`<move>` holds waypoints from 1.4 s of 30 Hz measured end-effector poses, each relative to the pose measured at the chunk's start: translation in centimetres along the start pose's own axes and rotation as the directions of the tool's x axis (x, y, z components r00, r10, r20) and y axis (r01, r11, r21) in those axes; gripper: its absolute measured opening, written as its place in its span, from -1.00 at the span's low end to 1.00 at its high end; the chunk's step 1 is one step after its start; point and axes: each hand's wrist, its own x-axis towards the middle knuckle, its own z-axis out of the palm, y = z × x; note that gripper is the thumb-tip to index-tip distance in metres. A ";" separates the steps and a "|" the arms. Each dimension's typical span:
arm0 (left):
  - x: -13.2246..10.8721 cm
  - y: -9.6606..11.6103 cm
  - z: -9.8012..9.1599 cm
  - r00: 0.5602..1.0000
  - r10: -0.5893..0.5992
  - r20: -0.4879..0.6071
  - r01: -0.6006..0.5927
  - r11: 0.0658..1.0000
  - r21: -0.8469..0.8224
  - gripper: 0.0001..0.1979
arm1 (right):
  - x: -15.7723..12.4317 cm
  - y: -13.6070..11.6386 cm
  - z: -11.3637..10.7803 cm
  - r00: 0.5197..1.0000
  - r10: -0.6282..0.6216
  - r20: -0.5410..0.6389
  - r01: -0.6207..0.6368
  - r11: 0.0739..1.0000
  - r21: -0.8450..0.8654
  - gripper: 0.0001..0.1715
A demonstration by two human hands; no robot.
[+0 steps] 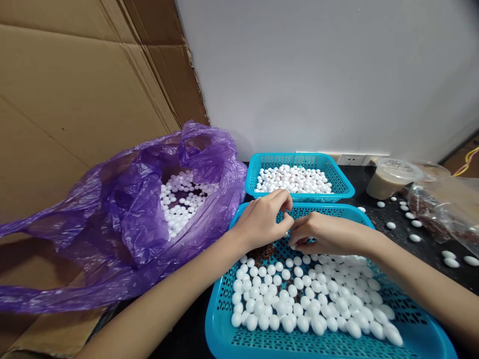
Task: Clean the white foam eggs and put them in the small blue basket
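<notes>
Left hand and right hand narrowly pinched above a blue basket of white beads
Anything held hidden by fingers; purple plastic bag alongside, second basket behind, cup on dark surface

Smooth white oval beads, matte and egg-shaped, lie loosely across the floor of a turquoise perforated plastic basket, packed closest toward the near side, with the mesh showing through the gaps between them. A rough brown granular clump sits just beyond the far edge of the beads, and a few small brown bits show among them.
</notes>
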 end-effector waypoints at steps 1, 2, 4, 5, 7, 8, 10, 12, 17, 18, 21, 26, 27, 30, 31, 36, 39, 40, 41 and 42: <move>0.0 0.0 0.0 1.000 -0.001 0.001 0.001 1.000 0.000 -0.90 | 0.0 0.0 0.0 1.000 -0.001 0.000 0.001 1.000 -0.001 -0.77; 0.0 0.0 0.0 1.000 -0.003 0.001 0.003 1.000 -0.001 -0.90 | 0.0 -0.1 0.0 1.000 -0.002 0.001 0.002 1.000 -0.002 -0.77; 0.0 0.0 -0.1 1.000 -0.006 0.001 0.006 1.000 0.000 -0.90 | -0.1 0.0 0.0 1.000 0.001 -0.006 -0.001 1.000 0.014 -0.78; 0.0 0.0 -0.1 1.000 -0.007 -0.001 0.007 1.000 0.003 -0.90 | -0.1 0.0 0.0 1.000 0.004 -0.017 -0.003 0.999 0.050 -0.79; 0.0 0.0 -0.1 1.000 -0.006 -0.021 0.006 1.000 0.006 -0.89 | -0.2 0.2 -0.2 0.998 0.013 -0.054 -0.003 0.983 0.183 -0.81; 0.0 -0.1 0.0 0.999 -0.003 -0.040 0.003 1.000 0.002 -0.89 | -0.3 0.4 -0.3 0.997 0.015 -0.079 0.006 0.963 0.269 -0.82; 0.1 -0.1 -0.1 0.995 0.005 -0.101 -0.008 1.000 -0.028 -0.91 | -0.3 0.8 -0.6 0.988 0.023 -0.153 0.044 0.905 0.423 -0.83; 0.0 -0.1 -0.2 0.983 0.003 -0.182 -0.018 0.996 -0.082 -0.95 | -0.4 1.1 -0.8 0.968 0.049 -0.247 0.097 0.833 0.545 -0.84; -0.3 0.1 -0.9 0.976 0.105 -0.191 -0.159 0.942 -0.295 -0.89 | -0.5 1.6 -1.1 0.931 0.126 -0.342 0.215 0.567 0.795 -0.86; -0.4 0.1 -1.1 0.976 0.158 -0.150 -0.200 0.922 -0.330 -0.84 | -0.5 1.7 -1.1 0.930 0.121 -0.348 0.238 0.524 0.818 -0.87; -0.6 0.0 -1.3 0.943 0.305 -0.132 -0.332 0.877 -0.347 -0.62 | -0.7 1.8 -1.1 0.930 0.087 -0.357 0.293 0.408 0.865 -0.89; -0.4 -0.1 -1.1 0.866 0.420 -0.271 -0.485 0.837 -0.253 -0.61 | -0.8 2.1 -0.9 0.954 0.034 -0.299 0.275 0.304 0.912 -0.83; -0.4 -0.1 -1.1 0.861 0.429 -0.274 -0.492 0.840 -0.227 -0.63 | -0.7 2.2 -0.9 0.956 0.030 -0.293 0.271 0.299 0.915 -0.83; -0.4 0.0 -1.1 0.857 0.444 -0.262 -0.494 0.853 -0.169 -0.64 | -0.7 2.3 -0.9 0.961 0.027 -0.276 0.257 0.290 0.922 -0.83; -0.4 0.0 -1.1 0.853 0.451 -0.263 -0.499 0.853 -0.156 -0.64 | -0.7 2.3 -0.9 0.962 0.027 -0.273 0.253 0.293 0.922 -0.84; -0.5 0.0 -1.2 0.823 0.484 -0.298 -0.534 0.838 -0.115 -0.66 | -0.8 2.2 -1.1 0.968 0.045 -0.245 0.219 0.317 0.923 -0.86; -0.6 0.1 -1.2 0.804 0.512 -0.304 -0.555 0.829 -0.071 -0.68 | -0.7 2.0 -1.2 0.973 0.066 -0.220 0.188 0.315 0.930 -0.88; -0.6 0.1 -1.2 0.798 0.521 -0.305 -0.559 0.828 -0.048 -0.69 | -0.7 1.9 -1.3 0.975 0.074 -0.208 0.176 0.312 0.934 -0.88; -0.6 0.2 -1.2 0.791 0.529 -0.306 -0.562 0.827 -0.024 -0.70 | -0.7 1.9 -1.3 0.977 0.081 -0.198 0.164 0.309 0.937 -0.88; -0.6 0.2 -1.2 0.786 0.537 -0.306 -0.565 0.825 -0.003 -0.71 | -0.7 1.8 -1.4 0.979 0.083 -0.188 0.155 0.307 0.939 -0.88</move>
